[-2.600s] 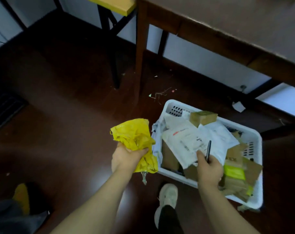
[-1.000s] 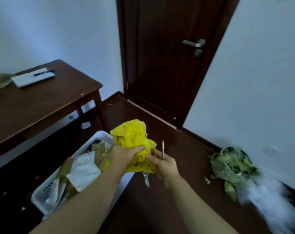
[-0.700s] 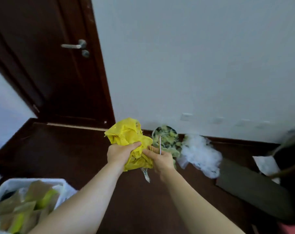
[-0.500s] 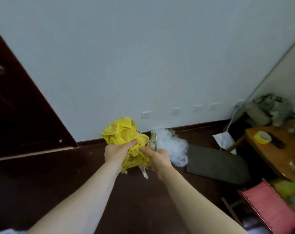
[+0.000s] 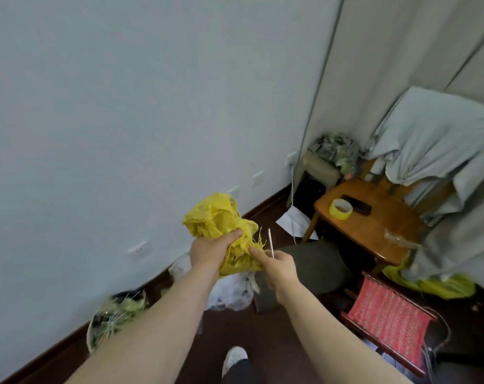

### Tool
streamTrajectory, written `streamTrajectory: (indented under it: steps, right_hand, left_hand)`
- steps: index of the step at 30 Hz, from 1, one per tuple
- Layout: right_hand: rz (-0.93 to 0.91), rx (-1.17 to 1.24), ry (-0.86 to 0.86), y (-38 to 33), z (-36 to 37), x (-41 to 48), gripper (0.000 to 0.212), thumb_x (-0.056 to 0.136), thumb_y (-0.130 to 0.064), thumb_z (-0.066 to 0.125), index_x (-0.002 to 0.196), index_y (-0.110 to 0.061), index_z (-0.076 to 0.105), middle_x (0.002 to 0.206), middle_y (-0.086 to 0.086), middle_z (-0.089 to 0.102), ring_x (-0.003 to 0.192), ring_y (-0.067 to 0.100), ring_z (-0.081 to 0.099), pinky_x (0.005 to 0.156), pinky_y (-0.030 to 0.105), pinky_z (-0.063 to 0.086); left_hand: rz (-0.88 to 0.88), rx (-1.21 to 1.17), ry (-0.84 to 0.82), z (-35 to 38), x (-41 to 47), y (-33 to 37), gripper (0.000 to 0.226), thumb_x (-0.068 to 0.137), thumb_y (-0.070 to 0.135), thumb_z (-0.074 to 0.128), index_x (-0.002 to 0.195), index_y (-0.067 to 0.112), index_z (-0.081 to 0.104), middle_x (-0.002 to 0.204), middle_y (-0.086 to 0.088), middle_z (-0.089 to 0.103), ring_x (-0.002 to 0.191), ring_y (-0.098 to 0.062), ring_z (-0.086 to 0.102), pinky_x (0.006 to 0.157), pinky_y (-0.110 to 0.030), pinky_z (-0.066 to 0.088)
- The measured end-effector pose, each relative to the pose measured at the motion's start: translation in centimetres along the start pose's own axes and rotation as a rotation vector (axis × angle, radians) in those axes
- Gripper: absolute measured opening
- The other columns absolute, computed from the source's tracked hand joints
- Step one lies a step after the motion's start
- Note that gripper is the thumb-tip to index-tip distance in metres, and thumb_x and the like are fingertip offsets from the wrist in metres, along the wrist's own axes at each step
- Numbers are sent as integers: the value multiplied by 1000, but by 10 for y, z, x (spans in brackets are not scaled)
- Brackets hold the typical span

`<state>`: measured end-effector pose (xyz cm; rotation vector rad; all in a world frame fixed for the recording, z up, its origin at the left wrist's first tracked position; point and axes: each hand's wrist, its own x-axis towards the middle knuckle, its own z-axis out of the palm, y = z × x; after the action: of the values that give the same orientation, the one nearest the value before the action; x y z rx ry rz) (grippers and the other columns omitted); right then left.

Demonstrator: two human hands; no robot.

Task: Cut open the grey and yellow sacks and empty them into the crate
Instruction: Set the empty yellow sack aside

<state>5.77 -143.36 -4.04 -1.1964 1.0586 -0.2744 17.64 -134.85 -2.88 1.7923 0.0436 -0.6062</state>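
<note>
A crumpled yellow sack (image 5: pixel 218 217) with frayed threads is bunched up at chest height in front of the white wall. My left hand (image 5: pixel 210 252) is closed around its middle. My right hand (image 5: pixel 277 266) sits just to its right, its index finger touching the sack, and holds a thin metal blade (image 5: pixel 270 242) that points upward. The crate is out of view.
A bin of green and yellow scraps (image 5: pixel 116 317) and a white plastic bag (image 5: pixel 229 292) lie by the skirting. A dark grey cushion (image 5: pixel 318 266), a red folding stool (image 5: pixel 387 320) and a wooden chair (image 5: pixel 374 225) with yellow tape (image 5: pixel 340 209) stand to the right.
I have turned right, away from the crate and past the door, still holding the yellow sack. My right hand came over to touch the sack with the blade upright.
</note>
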Motion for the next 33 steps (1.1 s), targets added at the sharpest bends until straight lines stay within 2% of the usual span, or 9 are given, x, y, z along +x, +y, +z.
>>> streamTrajectory:
  steps: [4,8,11,13,19,23,25,28,33]
  right_hand:
    - [-8,131,112,-57,-26,74,29,78,-27,77,73,-8,56,53,3,45,29,6,29,31,17,23]
    - [-49,247,193,-106,-63,132,22,80,-13,74,68,-11,56,46,-7,54,31,0,43,32,14,32]
    - [-52,269,254,-130,-93,179,12,79,-10,75,79,-13,63,74,3,69,61,9,65,57,21,52]
    - [-66,266,298,-146,-111,214,14,79,-10,75,82,-20,65,78,-4,71,71,7,66,61,20,50]
    - [-153,265,411,-200,-191,356,21,80,-12,74,79,-28,60,74,-10,68,71,5,66,59,17,49]
    - [-173,193,425,-237,-246,439,12,83,-8,70,80,-19,65,81,6,71,80,24,68,76,46,57]
    - [-201,160,457,-257,-273,474,14,84,-5,69,79,-18,66,78,7,70,79,26,67,77,50,56]
    - [-239,125,496,-283,-304,524,18,83,-2,68,77,-19,66,77,7,69,81,28,66,79,50,54]
    - [-268,94,557,-309,-333,605,19,84,-6,68,79,-25,68,76,-3,70,79,18,66,69,31,53]
  left_hand:
    - [4,34,-141,76,68,54,40,48,47,89,71,30,62,89,3,71,86,-19,67,86,-38,55]
    - [16,89,-228,155,114,102,50,45,55,87,82,27,67,97,0,71,95,-22,66,90,-39,52]
    - [34,97,-305,215,147,128,66,52,48,88,108,21,67,110,-3,69,103,-25,64,94,-42,50]
    - [1,35,-413,254,167,145,73,56,42,87,121,19,61,118,-6,65,110,-29,60,97,-49,47]
    - [-42,47,-431,398,244,194,32,78,23,71,108,15,64,108,-11,67,100,-29,63,93,-47,51]
    - [-110,73,-389,491,289,225,37,77,23,72,110,8,66,103,-13,69,95,-28,65,88,-43,54]
    - [-105,69,-420,533,310,240,42,73,22,74,112,7,65,103,-13,69,95,-27,65,86,-42,55]
    - [-98,45,-466,586,337,256,46,75,19,75,118,9,61,102,-8,68,92,-23,65,78,-34,55]
    - [-99,67,-523,660,395,275,45,80,17,71,122,12,59,114,-12,66,102,-27,63,87,-40,53]
